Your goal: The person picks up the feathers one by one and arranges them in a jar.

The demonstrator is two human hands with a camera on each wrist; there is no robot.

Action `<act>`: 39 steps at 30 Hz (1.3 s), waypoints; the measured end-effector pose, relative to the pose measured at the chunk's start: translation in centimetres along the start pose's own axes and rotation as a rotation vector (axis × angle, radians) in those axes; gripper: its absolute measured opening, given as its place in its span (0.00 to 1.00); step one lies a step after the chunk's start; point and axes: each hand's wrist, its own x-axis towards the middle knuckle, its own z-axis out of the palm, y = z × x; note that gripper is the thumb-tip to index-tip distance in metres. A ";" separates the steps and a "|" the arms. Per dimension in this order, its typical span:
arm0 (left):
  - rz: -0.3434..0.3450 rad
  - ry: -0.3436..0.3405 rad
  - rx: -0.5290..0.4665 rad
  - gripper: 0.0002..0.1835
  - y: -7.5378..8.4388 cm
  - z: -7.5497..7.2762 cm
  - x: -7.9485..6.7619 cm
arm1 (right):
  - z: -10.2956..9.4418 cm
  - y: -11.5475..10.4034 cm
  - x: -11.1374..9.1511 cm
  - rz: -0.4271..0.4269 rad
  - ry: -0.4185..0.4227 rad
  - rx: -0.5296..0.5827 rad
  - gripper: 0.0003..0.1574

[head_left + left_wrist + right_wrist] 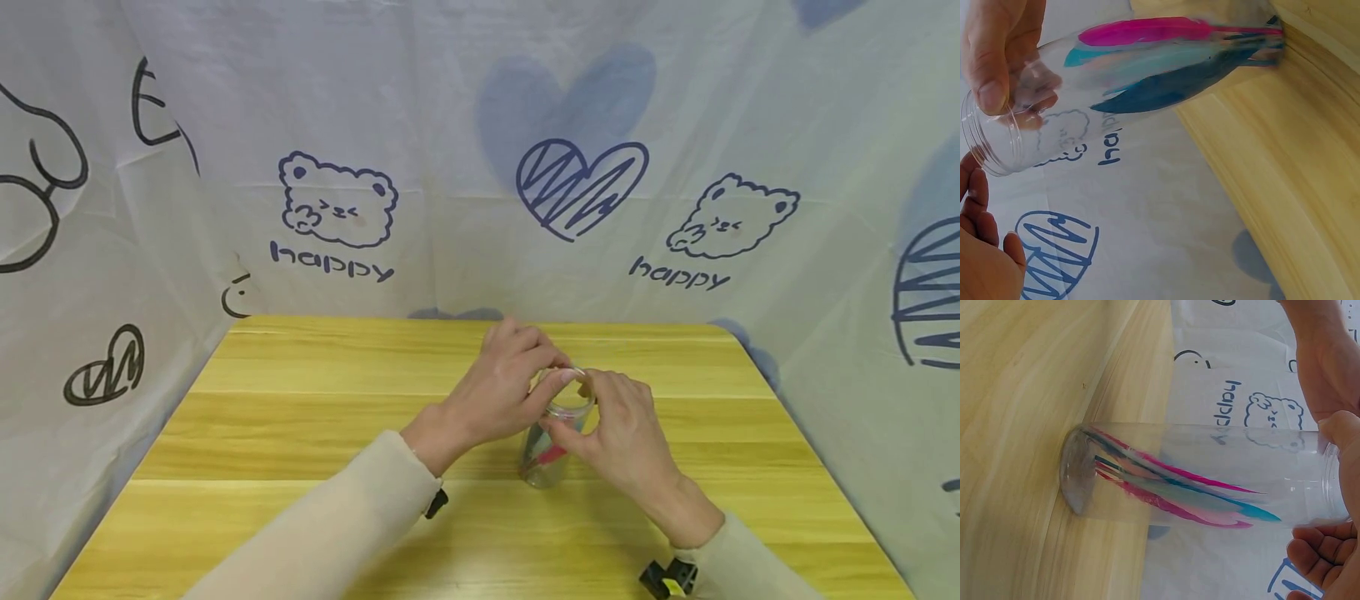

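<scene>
A tall clear jar [542, 475] with a ridged neck stands upright on the table. Inside it lean several feathers in pink [1147, 30], teal and dark blue [1166, 90]. My right hand [630, 433] grips the jar around its neck, thumb on the near side and fingers behind. At the mouth, my left hand [498, 383] has its thumb over the opening and its fingers by the rim. Loosely curled left fingers [982, 203] show beside the rim in the left wrist view. Whether they pinch anything is hidden.
The jar rests on a yellow wood-grain table [300, 433]. Behind and to the sides hangs a pale cloth [450, 125] printed with hearts, bears and lettering. Dark wrist devices [663, 579] sit at both cream sleeves [337, 525].
</scene>
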 end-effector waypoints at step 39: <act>-0.735 -0.073 0.131 0.15 -7.0 -3.6 -13.3 | 5.6 -5.2 4.4 0.114 -0.106 0.211 0.41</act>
